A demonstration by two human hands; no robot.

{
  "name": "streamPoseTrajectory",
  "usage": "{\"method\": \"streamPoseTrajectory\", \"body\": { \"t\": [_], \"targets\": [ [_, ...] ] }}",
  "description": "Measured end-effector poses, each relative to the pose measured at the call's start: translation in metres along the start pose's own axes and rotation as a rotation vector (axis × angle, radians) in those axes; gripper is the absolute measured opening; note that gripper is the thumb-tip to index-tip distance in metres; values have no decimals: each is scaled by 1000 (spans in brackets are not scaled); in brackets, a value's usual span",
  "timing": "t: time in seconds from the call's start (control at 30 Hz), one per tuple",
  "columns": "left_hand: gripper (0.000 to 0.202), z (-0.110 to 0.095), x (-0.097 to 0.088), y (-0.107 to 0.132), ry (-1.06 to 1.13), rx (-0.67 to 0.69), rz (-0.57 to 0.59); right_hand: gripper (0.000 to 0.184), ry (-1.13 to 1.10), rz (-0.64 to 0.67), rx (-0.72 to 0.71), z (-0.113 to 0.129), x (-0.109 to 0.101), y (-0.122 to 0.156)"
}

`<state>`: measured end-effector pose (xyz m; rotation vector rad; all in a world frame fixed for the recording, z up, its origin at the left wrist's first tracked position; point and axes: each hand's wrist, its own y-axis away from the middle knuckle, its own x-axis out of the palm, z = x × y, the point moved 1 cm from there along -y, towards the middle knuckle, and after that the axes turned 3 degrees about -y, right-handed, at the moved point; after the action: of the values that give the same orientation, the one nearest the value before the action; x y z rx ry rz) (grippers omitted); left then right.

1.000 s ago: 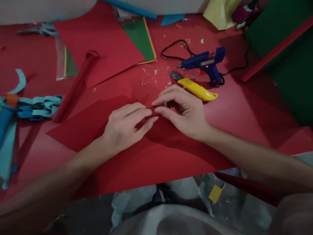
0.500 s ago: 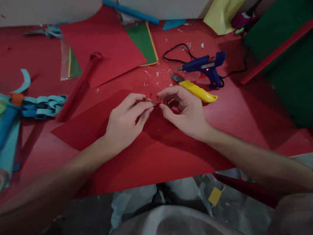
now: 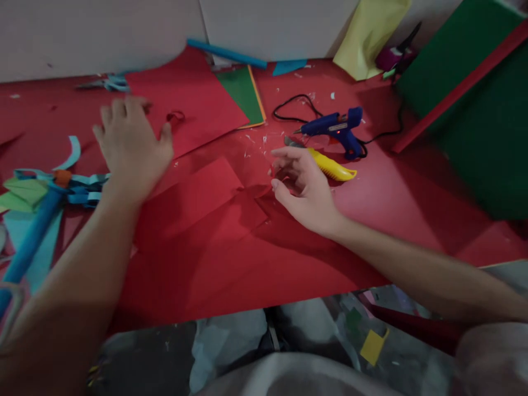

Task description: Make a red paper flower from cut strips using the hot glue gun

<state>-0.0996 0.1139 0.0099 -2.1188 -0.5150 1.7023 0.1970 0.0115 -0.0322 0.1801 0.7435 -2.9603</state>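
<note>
Two bare hands work over a red bench in the head view. Its front edge runs just beyond the person's lap, and a pale wall closes off the back. Between the right hand and the tall green panel, a stretch of bench surface gives sideways room. The right grip is narrow, thumb and fingertips on a small curled strip of red paper, though red on red makes its outline hard to read. The left hand has a wide grip, fingers spread, above the red rolled-paper tube, which it mostly hides.

Overlapping red paper sheets lie between the hands and reach the front. Just behind the right hand, partly covered by it, lies the yellow plastic utility knife; beyond that, a blue glue gun with a lit red light trails its black cord. Left of the left forearm, a blue paper chain crowds the side.
</note>
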Motion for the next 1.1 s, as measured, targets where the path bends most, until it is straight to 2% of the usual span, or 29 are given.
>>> {"method": "streamPoseTrajectory", "body": {
  "t": [0.07, 0.1, 0.17, 0.23, 0.37, 0.5, 0.57, 0.63, 0.7, 0.77, 0.83, 0.87, 0.9, 1.0, 1.1],
  "targets": [
    [36, 20, 9, -6, -17, -28, 169, 38, 1, 3, -4, 0, 0, -1],
    [35, 27, 14, -6, -9, 5, 232, 37, 8, 4, -3, 0, 0, -2],
    [28, 39, 22, -5, 69, -6, 188, 34, 34, -2, -5, -2, -1, -4],
    [29, 47, 29, -5, 187, 46, 148, 33, 60, -13, -17, -5, -3, -6],
    [35, 51, 32, -9, 181, 72, 117, 31, 81, -32, -38, -10, -6, -9],
    [41, 31, 11, -6, 315, 426, 216, 30, 90, -90, -41, -11, -11, -11],
    [39, 19, -1, 1, 393, 470, 241, 28, 109, -125, -37, -12, -16, -13],
    [37, 6, -11, 9, 444, 580, 274, 25, 125, -143, -35, -15, -21, -15],
    [38, -6, -17, 18, 455, 663, 256, 22, 125, -132, -24, -19, -24, -16],
    [34, -18, -23, 25, 462, 706, 251, 20, 112, -85, 3, -21, -25, -17],
    [31, -30, -31, 32, 479, 722, 324, 20, 96, -15, 40, -20, -24, -17],
    [30, -35, -36, 35, 479, 704, 366, 21, 88, 27, 60, -18, -23, -18],
    [32, -41, -39, 38, 432, 678, 489, 23, 79, 68, 79, -15, -22, -17],
    [30, -53, -48, 45, 465, 680, 544, 32, 40, 168, 123, -7, -20, -17],
    [29, -57, -49, 48, 468, 729, 485, 35, 4, 238, 161, -2, -18, -17]
  ]
}}
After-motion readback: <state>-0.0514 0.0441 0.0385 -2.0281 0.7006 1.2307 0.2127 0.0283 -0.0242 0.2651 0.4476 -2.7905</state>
